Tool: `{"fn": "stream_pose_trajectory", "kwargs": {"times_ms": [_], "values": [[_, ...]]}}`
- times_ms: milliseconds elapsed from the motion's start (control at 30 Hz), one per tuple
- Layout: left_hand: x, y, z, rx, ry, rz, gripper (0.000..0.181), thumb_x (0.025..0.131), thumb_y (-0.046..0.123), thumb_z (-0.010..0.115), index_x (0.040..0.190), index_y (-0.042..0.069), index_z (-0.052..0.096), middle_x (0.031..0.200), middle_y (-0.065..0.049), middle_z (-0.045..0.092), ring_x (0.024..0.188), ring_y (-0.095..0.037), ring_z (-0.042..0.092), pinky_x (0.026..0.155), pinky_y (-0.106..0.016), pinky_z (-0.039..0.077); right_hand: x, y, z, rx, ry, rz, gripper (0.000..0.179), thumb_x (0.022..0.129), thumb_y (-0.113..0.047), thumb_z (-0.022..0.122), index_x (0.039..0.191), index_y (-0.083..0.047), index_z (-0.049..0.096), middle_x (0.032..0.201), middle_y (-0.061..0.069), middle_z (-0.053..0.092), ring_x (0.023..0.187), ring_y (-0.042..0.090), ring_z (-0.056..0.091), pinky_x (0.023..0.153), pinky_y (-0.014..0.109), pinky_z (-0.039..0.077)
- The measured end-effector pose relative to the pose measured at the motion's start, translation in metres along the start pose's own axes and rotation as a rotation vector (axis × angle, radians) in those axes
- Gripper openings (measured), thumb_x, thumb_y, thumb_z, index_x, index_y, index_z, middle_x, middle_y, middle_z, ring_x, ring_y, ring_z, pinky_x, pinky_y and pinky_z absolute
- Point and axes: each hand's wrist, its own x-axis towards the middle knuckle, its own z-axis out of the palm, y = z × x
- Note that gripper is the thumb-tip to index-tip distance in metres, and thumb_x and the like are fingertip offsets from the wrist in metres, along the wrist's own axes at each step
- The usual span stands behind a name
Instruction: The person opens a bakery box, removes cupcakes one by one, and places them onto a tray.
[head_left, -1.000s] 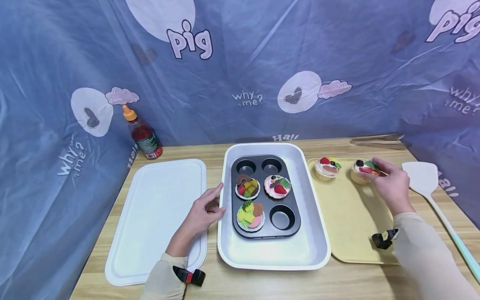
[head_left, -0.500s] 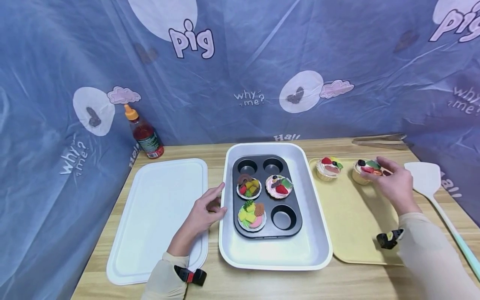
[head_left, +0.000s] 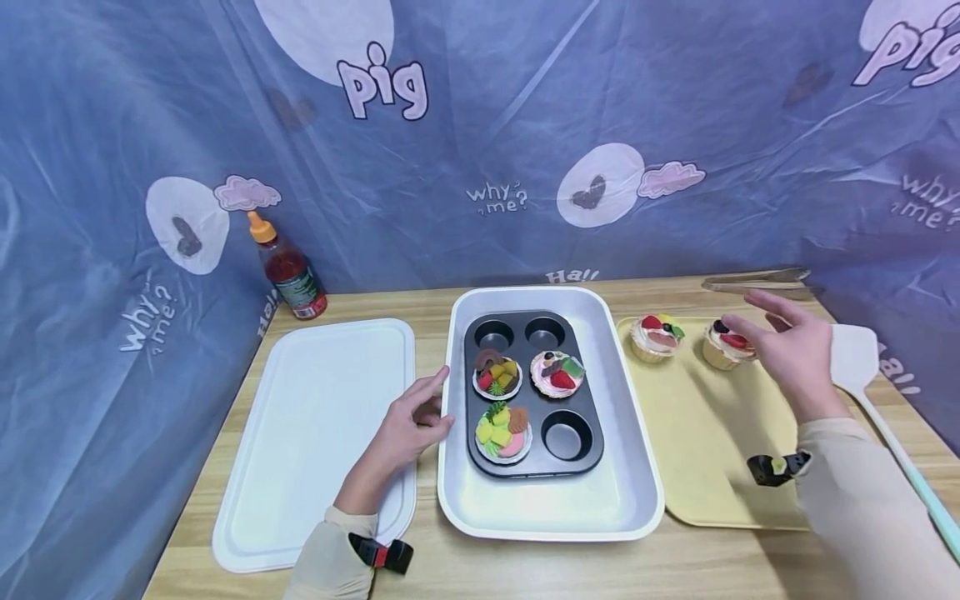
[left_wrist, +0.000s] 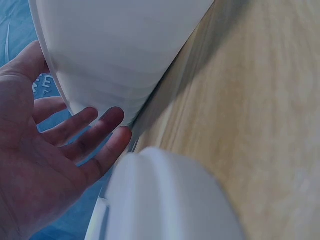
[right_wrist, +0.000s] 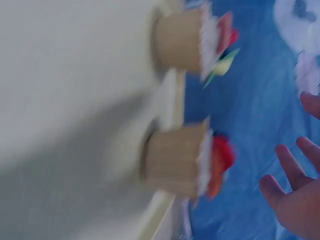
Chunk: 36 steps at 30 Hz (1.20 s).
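left hand (head_left: pixel 408 421) relaxed, right hand (head_left: pixel 791 346) seemingly spread

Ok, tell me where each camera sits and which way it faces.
Head: above the table, looking forward and down at the muffin pan; both hands and sleeves show.
Left wrist: low by the white tray, facing its wall; the left hand shows, open.
Right wrist: level with the yellow tray, facing two cupcakes; fingertips show.
Shared: head and right wrist both see the near cupcake.

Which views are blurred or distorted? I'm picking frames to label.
Head view: sharp, though wide-angle bending curves the backdrop. Right wrist view: motion-smeared, cupcakes soft. Left wrist view: near tray out of focus, hand fairly clear.
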Motion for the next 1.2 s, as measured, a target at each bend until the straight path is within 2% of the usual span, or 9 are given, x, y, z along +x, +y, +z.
{"fn": "stream_pose_trajectory", "kwargs": {"times_ms": [133,233,367,467,633,767,933,1033,1200], "values": [[0.000,0.001,-0.001,-0.002,-0.006,-0.001,0.072,0.087,-0.006,0.069,0.152,0.004,0.041,0.143,-0.024,0.052,0.103,-0.035,0.065,0.080,-0.023,0.058,-0.010,-0.022,0.011,0.194,-0.027,-0.056,0.047,0.087,-0.025,0.080,0.132,-0.019,0.068,0.113,-0.027,0.065,0.119,0.002,0.056,0.074,0.005,0.051],[0.000,0.002,0.000,-0.011,-0.008,-0.002,0.072,0.087,-0.006,0.069,0.152,0.003,0.041,0.143,-0.024,0.052,0.104,-0.037,0.066,0.080,-0.022,0.058,-0.016,-0.038,0.025,0.400,-0.077,-0.124,0.037,0.086,-0.013,0.080,0.122,-0.013,0.073,0.106,-0.022,0.072,0.101,-0.003,0.063,0.063,0.007,0.051],[0.001,0.002,0.000,-0.025,-0.007,-0.006,0.072,0.086,-0.006,0.069,0.152,0.003,0.041,0.144,-0.024,0.051,0.103,-0.037,0.066,0.079,-0.022,0.058,-0.027,-0.053,0.045,0.632,-0.154,-0.212,0.032,0.085,0.001,0.077,0.116,-0.003,0.073,0.099,-0.012,0.077,0.091,-0.002,0.071,0.071,0.007,0.053],[0.001,0.002,0.000,-0.029,-0.007,-0.011,0.072,0.086,-0.005,0.069,0.152,0.004,0.041,0.144,-0.024,0.051,0.103,-0.035,0.066,0.079,-0.022,0.057,-0.036,-0.063,0.061,0.711,-0.198,-0.246,0.032,0.085,0.006,0.075,0.116,0.001,0.072,0.100,-0.007,0.078,0.089,0.002,0.073,0.076,0.013,0.057],[0.001,0.003,0.000,-0.028,-0.009,-0.017,0.072,0.086,-0.005,0.069,0.152,0.003,0.042,0.144,-0.024,0.052,0.101,-0.032,0.065,0.079,-0.021,0.057,-0.050,-0.081,0.087,0.636,-0.254,-0.278,0.030,0.087,0.002,0.075,0.117,0.000,0.071,0.102,-0.008,0.077,0.092,0.001,0.073,0.073,0.013,0.057],[0.001,0.004,-0.002,-0.015,0.000,-0.011,0.072,0.086,-0.006,0.069,0.152,0.003,0.042,0.143,-0.024,0.052,0.099,-0.029,0.065,0.079,-0.021,0.057,-0.059,-0.095,0.107,0.585,-0.287,-0.347,0.031,0.087,0.002,0.074,0.118,0.006,0.069,0.104,-0.007,0.076,0.097,0.004,0.072,0.086,0.015,0.056],[0.001,0.005,-0.003,-0.009,0.000,-0.006,0.072,0.086,-0.006,0.070,0.152,0.003,0.042,0.142,-0.023,0.053,0.098,-0.025,0.064,0.079,-0.022,0.058,-0.067,-0.106,0.130,0.475,-0.311,-0.372,0.036,0.089,-0.002,0.074,0.122,0.009,0.066,0.107,-0.008,0.073,0.098,0.002,0.071,0.088,0.015,0.055],[0.001,0.005,-0.003,-0.009,-0.002,-0.008,0.072,0.086,-0.005,0.070,0.151,0.003,0.042,0.143,-0.023,0.052,0.097,-0.022,0.064,0.079,-0.022,0.058,-0.070,-0.109,0.142,0.413,-0.333,-0.374,0.039,0.090,-0.005,0.074,0.126,0.007,0.065,0.115,0.002,0.073,0.102,0.001,0.069,0.090,0.015,0.054],[0.001,0.003,-0.003,-0.015,-0.003,-0.009,0.072,0.085,-0.004,0.070,0.151,0.002,0.042,0.143,-0.023,0.053,0.095,-0.019,0.063,0.079,-0.021,0.058,-0.076,-0.110,0.161,0.368,-0.390,-0.347,0.040,0.090,-0.008,0.074,0.128,0.001,0.066,0.125,0.021,0.068,0.105,0.004,0.068,0.093,0.014,0.053]]}}
